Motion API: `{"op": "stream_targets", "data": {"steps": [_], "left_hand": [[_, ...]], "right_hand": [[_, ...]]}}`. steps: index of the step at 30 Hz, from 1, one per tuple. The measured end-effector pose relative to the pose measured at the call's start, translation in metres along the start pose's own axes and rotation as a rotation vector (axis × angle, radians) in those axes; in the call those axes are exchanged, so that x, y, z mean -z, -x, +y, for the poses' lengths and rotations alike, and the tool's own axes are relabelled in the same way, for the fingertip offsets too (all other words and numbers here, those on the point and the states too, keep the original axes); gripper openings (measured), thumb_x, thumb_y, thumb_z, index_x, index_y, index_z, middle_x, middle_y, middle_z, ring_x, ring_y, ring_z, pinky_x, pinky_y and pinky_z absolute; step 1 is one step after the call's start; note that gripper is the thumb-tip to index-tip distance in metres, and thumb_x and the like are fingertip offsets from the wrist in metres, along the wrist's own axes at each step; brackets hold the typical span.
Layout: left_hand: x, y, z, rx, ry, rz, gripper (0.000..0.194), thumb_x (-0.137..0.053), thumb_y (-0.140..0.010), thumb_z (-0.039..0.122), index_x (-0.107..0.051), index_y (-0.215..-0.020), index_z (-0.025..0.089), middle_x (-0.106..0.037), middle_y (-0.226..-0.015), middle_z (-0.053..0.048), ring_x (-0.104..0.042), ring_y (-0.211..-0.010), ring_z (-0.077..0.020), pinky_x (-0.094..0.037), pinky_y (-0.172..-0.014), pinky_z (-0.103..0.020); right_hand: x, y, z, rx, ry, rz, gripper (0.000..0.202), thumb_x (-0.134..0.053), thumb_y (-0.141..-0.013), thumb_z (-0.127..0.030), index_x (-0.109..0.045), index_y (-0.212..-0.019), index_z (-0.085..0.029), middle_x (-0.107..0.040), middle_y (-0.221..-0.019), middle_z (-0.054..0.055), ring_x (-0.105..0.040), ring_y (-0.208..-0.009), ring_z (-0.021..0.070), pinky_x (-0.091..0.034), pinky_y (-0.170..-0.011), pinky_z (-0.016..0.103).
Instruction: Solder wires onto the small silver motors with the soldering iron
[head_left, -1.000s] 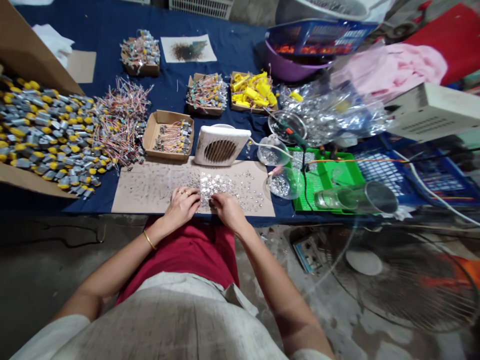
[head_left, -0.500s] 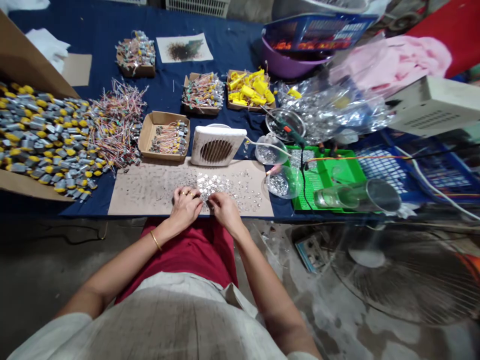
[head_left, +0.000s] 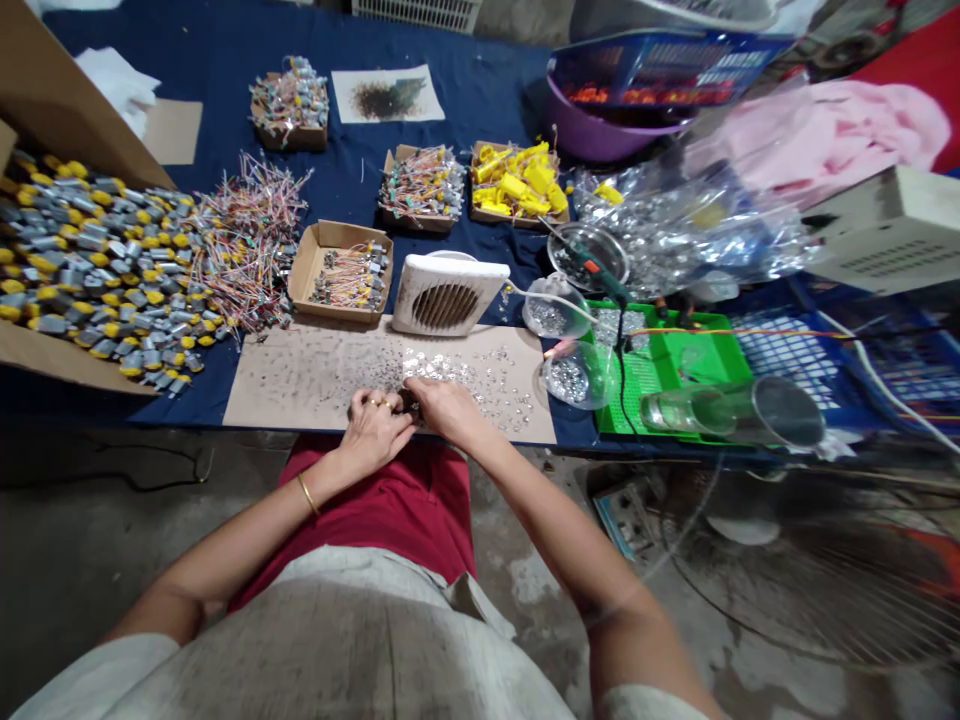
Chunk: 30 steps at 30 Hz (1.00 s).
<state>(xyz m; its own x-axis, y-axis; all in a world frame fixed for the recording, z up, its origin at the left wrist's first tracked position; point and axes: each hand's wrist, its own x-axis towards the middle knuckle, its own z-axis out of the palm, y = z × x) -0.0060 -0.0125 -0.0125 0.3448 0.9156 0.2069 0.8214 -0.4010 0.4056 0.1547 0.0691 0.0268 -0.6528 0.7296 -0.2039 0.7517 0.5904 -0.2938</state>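
Observation:
My left hand (head_left: pixel 375 428) rests at the front edge of a cardboard sheet (head_left: pixel 270 375), its fingers curled together around something small and dark that I cannot make out. Close against it, my right hand (head_left: pixel 444 408) has its thumb and fingers pinched at the same spot; what they hold is hidden. Small shiny metal pieces (head_left: pixel 484 378) lie scattered over the sheet, thickest just beyond and right of my hands. A small white fan (head_left: pixel 448 295) with a grille stands at the sheet's back edge.
Wired motors fill a cardboard tray (head_left: pixel 307 300) and a large box (head_left: pixel 45 352) at left. Yellow parts (head_left: pixel 521 180) sit farther back. Right are plastic bowls (head_left: pixel 574 378), a green basket (head_left: pixel 716 350), a soldering iron (head_left: pixel 604 275) with its cord, and a big floor fan (head_left: pixel 810 590).
My right hand has moved left and slightly away from me, now touching or nearly touching my left hand. The whole view has shifted a little, so the table's things appear farther right.

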Motion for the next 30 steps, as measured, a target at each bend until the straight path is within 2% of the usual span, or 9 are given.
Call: {"op": "stream_targets", "data": {"steps": [2, 4, 7, 13, 18, 24, 30], "left_hand": [[0.002, 0.002, -0.003, 0.028, 0.035, 0.025, 0.024, -0.052, -0.095, 0.033, -0.072, -0.107, 0.024, -0.065, -0.107, -0.009, -0.050, -0.105, -0.0259, -0.027, -0.097, -0.048], [0.004, -0.001, -0.009, 0.088, 0.060, 0.064, 0.023, -0.052, -0.095, 0.033, -0.072, -0.105, 0.024, -0.066, -0.103, -0.008, -0.051, -0.102, -0.0246, -0.027, -0.097, -0.048], [0.007, -0.017, -0.019, 0.116, 0.058, 0.074, 0.022, -0.053, -0.095, 0.031, -0.073, -0.098, 0.024, -0.066, -0.101, -0.008, -0.051, -0.100, -0.0242, -0.027, -0.095, -0.047], [0.010, -0.054, -0.026, -0.120, -0.042, -0.089, 0.023, -0.052, -0.093, 0.026, -0.074, -0.089, 0.023, -0.063, -0.098, -0.009, -0.047, -0.100, -0.0259, -0.027, -0.094, -0.049], [0.013, -0.059, -0.026, -0.213, -0.081, -0.129, 0.024, -0.050, -0.093, 0.024, -0.072, -0.085, 0.020, -0.064, -0.100, -0.010, -0.047, -0.100, -0.0259, -0.027, -0.096, -0.050], [0.002, -0.052, -0.019, -0.120, -0.074, -0.032, 0.023, -0.050, -0.095, 0.026, -0.070, -0.088, 0.017, -0.066, -0.101, -0.011, -0.050, -0.105, -0.0271, -0.027, -0.100, -0.050], [0.004, -0.032, -0.021, 0.111, 0.004, 0.088, 0.019, -0.055, -0.093, 0.028, -0.072, -0.091, 0.021, -0.068, -0.101, -0.009, -0.053, -0.103, -0.0261, -0.026, -0.099, -0.049]], "right_hand": [[0.005, 0.006, 0.002, -0.022, 0.057, 0.046, 0.023, -0.051, -0.090, -0.014, -0.063, -0.109, -0.020, -0.068, -0.102, 0.008, -0.059, -0.075, 0.0179, -0.032, -0.062, 0.027], [0.006, 0.016, 0.007, -0.107, 0.058, 0.161, 0.022, -0.045, -0.096, -0.019, -0.065, -0.106, -0.021, -0.066, -0.104, 0.008, -0.058, -0.075, 0.0170, -0.033, -0.062, 0.027], [-0.002, 0.035, 0.011, -0.209, -0.008, 0.321, 0.024, -0.044, -0.099, -0.026, -0.068, -0.100, -0.020, -0.065, -0.097, 0.008, -0.056, -0.078, 0.0184, -0.035, -0.064, 0.027], [-0.029, 0.053, -0.002, -0.231, -0.118, 0.419, 0.023, -0.048, -0.097, -0.022, -0.071, -0.095, -0.018, -0.060, -0.091, 0.009, -0.051, -0.088, 0.0219, -0.041, -0.077, 0.031], [-0.036, 0.047, -0.008, -0.206, -0.122, 0.444, 0.022, -0.052, -0.095, -0.025, -0.074, -0.097, -0.020, -0.059, -0.097, 0.011, -0.043, -0.092, 0.0244, -0.040, -0.082, 0.035], [-0.036, 0.037, -0.008, -0.201, -0.117, 0.404, 0.023, -0.052, -0.095, -0.023, -0.074, -0.093, -0.019, -0.059, -0.099, 0.011, -0.040, -0.094, 0.0257, -0.039, -0.084, 0.038], [-0.037, 0.031, -0.019, -0.245, -0.109, 0.415, 0.020, -0.054, -0.093, -0.023, -0.073, -0.089, -0.018, -0.058, -0.098, 0.012, -0.040, -0.094, 0.0268, -0.038, -0.083, 0.040]]}}
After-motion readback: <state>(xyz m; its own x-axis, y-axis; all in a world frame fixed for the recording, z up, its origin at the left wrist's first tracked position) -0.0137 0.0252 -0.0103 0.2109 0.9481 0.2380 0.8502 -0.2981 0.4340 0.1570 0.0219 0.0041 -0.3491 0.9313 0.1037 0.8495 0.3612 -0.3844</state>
